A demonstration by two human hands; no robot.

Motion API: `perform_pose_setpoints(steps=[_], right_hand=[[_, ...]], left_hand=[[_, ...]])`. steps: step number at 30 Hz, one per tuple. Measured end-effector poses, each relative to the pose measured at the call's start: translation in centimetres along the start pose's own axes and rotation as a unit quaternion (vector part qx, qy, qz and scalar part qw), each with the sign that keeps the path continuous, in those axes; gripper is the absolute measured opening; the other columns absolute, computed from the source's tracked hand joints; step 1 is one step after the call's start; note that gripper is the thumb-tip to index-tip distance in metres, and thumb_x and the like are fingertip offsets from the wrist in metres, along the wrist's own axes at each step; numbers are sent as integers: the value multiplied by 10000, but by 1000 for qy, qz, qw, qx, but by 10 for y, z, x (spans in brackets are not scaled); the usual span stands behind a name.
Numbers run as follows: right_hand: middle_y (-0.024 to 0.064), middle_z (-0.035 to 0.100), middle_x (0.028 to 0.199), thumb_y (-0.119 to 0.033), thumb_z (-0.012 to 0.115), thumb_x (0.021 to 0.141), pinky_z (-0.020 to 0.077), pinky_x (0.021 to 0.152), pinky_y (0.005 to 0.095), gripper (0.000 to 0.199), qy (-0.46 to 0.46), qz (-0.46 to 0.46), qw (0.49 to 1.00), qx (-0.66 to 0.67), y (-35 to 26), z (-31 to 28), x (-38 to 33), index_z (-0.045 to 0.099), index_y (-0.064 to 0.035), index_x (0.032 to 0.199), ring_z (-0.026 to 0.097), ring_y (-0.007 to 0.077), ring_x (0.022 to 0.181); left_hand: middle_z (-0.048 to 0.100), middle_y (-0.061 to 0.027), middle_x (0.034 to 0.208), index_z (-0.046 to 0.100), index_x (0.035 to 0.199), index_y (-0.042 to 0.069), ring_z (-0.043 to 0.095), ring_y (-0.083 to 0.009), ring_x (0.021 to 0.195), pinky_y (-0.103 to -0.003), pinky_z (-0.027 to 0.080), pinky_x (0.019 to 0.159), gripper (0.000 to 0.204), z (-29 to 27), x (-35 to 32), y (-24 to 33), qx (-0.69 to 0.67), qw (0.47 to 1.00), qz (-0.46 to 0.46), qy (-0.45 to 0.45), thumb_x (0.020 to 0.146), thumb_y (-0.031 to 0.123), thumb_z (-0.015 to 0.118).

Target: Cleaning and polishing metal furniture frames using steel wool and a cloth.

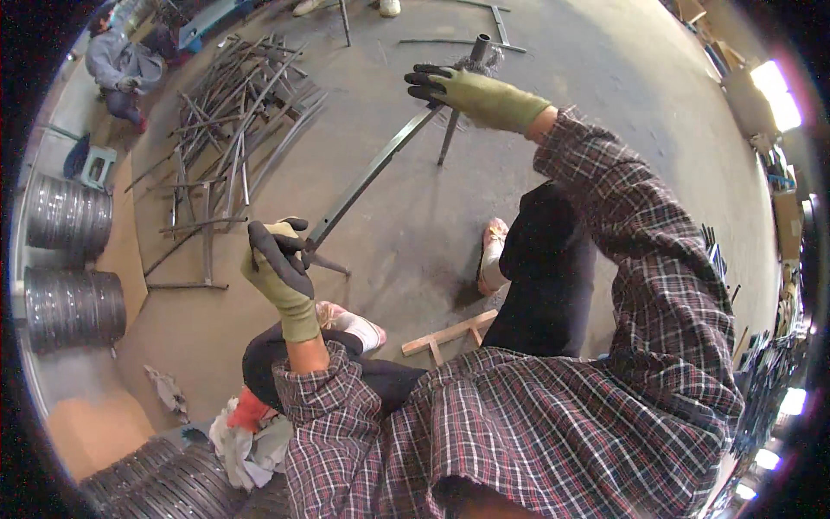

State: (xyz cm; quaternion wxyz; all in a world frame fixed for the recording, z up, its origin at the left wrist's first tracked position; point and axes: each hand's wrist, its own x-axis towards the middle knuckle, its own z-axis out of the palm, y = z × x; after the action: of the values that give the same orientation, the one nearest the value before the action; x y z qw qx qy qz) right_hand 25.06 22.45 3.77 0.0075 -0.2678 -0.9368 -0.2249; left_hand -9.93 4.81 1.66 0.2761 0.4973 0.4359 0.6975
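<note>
A metal frame [373, 176] with a long square bar and round tube legs slants in front of me, from lower left to upper right. My left hand [281, 268], in a green glove with dark-coated fingers, is closed around its near end. At the far end, my right hand [471, 93], gloved alike, lies across the upright tube. A fuzzy grey wad of what looks like steel wool [493, 60] sticks out beside that hand, against the tube. The right thumb and palm are hidden.
A heap of metal frames [233, 130] lies on the floor to the left. Stacked dark coils [69, 216] line the left side. A small wooden piece [450, 332] lies by my feet, and rags [251, 445] are at lower left. Another person [125, 69] sits at far left.
</note>
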Motion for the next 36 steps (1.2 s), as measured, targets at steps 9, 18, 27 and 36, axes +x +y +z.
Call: perform_pose_setpoints(steps=[9,18,27,36], right_hand=[[89,658,1055,-198,644,823,302,1149,490,348,9,-22,993,-112,32,-26,-3,630,-126,1164,585,286,1169],[97,690,720,-206,741,745,543,698,403,154,-99,1,993,-64,18,15,22,662,-91,808,676,320,664],[71,617,1153,-232,858,619,487,948,414,793,24,-42,999,-1,14,-3,4,523,-104,1326,602,301,1101],[93,661,964,-147,623,860,531,828,394,133,-74,-33,993,-81,40,15,6,646,-90,977,653,293,929]], left_hand=[[500,-49,558,530,682,29,463,-122,493,-399,544,713,528,-2,-4,1,36,999,-2,4,1076,355,398],[552,-66,565,513,654,32,427,-88,426,-261,412,519,557,5,-5,4,28,999,8,32,1074,379,398],[597,-77,595,582,660,23,516,-110,505,-262,386,502,555,7,-5,8,60,997,-16,49,1068,369,431],[579,-86,586,571,710,-7,552,-155,562,-393,516,689,568,1,-4,-4,3,999,47,-1,1067,402,405]])
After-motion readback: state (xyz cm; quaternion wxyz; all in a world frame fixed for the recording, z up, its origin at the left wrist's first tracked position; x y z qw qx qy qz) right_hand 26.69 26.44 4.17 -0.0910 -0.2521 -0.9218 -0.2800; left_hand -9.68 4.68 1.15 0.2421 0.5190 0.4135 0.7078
